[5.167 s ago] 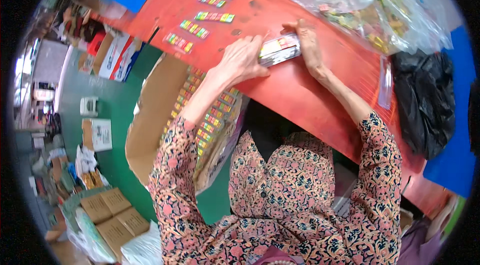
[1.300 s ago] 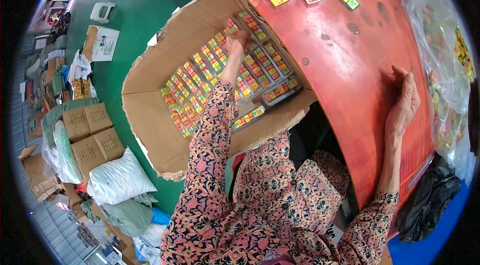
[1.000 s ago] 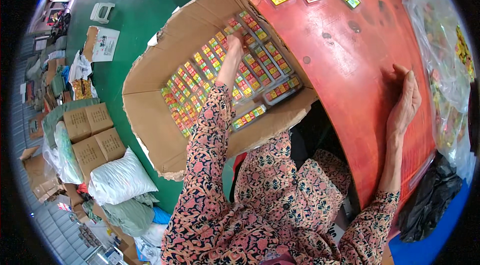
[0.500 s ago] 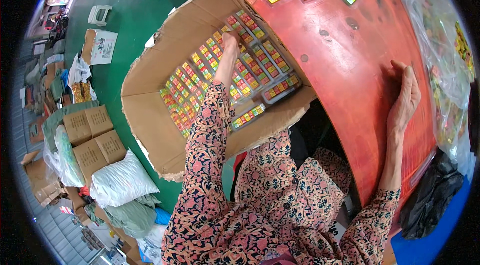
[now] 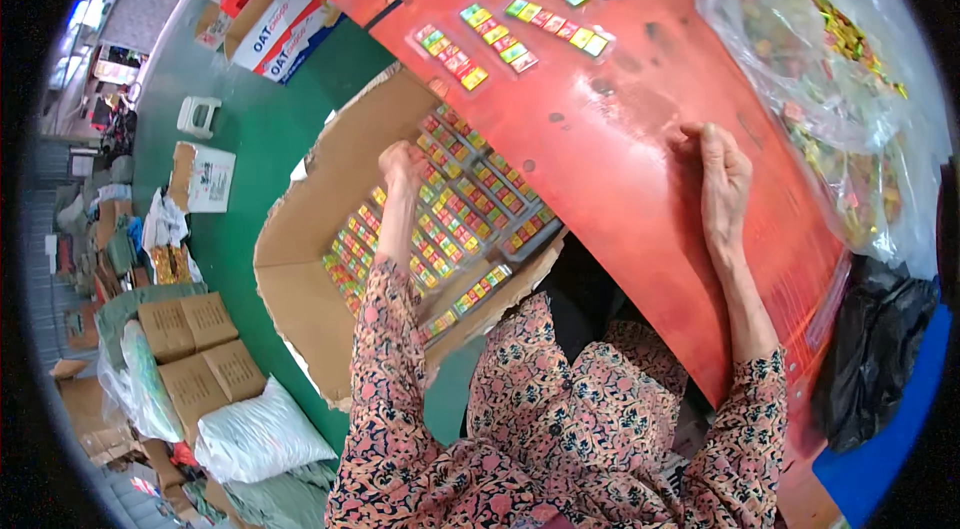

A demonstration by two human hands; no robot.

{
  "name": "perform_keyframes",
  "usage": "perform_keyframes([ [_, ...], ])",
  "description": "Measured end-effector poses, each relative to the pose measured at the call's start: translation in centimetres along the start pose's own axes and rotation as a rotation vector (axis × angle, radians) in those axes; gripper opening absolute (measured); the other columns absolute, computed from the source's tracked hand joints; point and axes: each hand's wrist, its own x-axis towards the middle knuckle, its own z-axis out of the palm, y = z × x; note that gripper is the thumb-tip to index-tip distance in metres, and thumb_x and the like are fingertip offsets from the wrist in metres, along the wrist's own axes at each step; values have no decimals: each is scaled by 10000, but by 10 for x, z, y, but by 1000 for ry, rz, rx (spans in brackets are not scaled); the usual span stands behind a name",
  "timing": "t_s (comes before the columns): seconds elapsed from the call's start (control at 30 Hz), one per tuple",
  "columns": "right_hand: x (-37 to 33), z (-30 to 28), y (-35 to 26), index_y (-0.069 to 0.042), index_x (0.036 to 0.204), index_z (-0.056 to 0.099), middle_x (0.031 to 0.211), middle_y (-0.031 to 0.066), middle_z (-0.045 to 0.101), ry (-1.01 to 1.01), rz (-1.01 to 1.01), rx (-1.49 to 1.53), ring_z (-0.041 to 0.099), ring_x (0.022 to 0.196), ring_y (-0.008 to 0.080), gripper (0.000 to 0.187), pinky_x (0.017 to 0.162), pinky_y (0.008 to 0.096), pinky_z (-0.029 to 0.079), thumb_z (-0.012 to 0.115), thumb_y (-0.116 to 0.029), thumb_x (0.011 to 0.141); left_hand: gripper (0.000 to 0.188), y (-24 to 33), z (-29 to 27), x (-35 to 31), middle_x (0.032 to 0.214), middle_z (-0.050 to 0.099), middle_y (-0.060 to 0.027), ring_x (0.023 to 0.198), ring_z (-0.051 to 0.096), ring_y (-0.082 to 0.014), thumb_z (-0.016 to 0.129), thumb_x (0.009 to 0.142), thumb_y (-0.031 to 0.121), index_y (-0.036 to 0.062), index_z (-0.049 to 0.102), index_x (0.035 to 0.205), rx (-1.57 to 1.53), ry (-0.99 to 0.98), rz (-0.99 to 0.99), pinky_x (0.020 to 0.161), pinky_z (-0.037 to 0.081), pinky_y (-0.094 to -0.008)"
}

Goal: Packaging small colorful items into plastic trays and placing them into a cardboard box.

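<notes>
My left hand [image 5: 402,167] is inside the open cardboard box [image 5: 300,259], over its packed contents, with the fingers curled in; whatever they may hold is hidden. The box holds many clear-edged strips [image 5: 455,199] of small red, yellow and green packs laid in rows. Part of them is covered by my left forearm. At the near side of the box, one strip [image 5: 468,301] lies apart from the rows. Over the red table [image 5: 620,169], my right hand [image 5: 722,179] is loosely closed, its fingers bent toward the thumb, and no object shows in it.
Several similar strips [image 5: 498,37] lie spread on the far part of the table. A clear plastic bag [image 5: 850,129] of colourful pieces rests at its right edge, above a black bag [image 5: 875,359]. Cartons [image 5: 205,349] and a white sack [image 5: 262,434] stand at the left.
The view has turned, bringing more of the table into sight. My left hand has lifted back from the strips toward the box's left wall. My right hand's fingers have curled in.
</notes>
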Motion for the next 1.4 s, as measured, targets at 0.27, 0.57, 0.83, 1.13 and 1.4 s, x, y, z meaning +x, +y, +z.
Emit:
perform_keyframes([
  [0.27,44,52,-16,1,1037,575,978,159,545,-128,-717,-812,530,927,316,255,775,397,439,604,-140,826,268,114,60,-106,995,581,-128,944,566,-239,486,874,127,-60,576,1044,272,7,956,834,446,-335],
  [0.57,84,105,9,-10,1080,551,1008,164,519,-233,-674,-948,474,983,337,355,828,413,401,651,-176,782,520,108,136,-124,1379,275,-308,1308,241,-407,410,932,306,-71,390,1290,764,-47,1054,1077,211,-450],
  [0.83,103,132,3,-6,1031,569,911,179,534,-103,-674,-564,516,842,350,282,722,429,423,633,-150,798,451,104,130,-115,1289,363,-298,1233,314,-414,407,936,286,-83,453,1192,764,70,1141,1036,250,-471],
  [1.13,139,161,13,14,926,558,958,158,507,72,-739,-1172,454,925,314,340,783,431,379,697,-212,714,496,110,137,-132,1376,249,-332,1316,200,-447,421,940,251,-137,373,1245,819,-79,986,1093,178,-478],
  [1.4,150,173,5,13,857,597,913,183,548,23,-536,-1227,494,910,336,411,754,442,413,728,-302,629,453,108,140,-131,1346,293,-330,1293,239,-448,436,930,206,-155,394,1200,725,-52,1053,1080,205,-482],
])
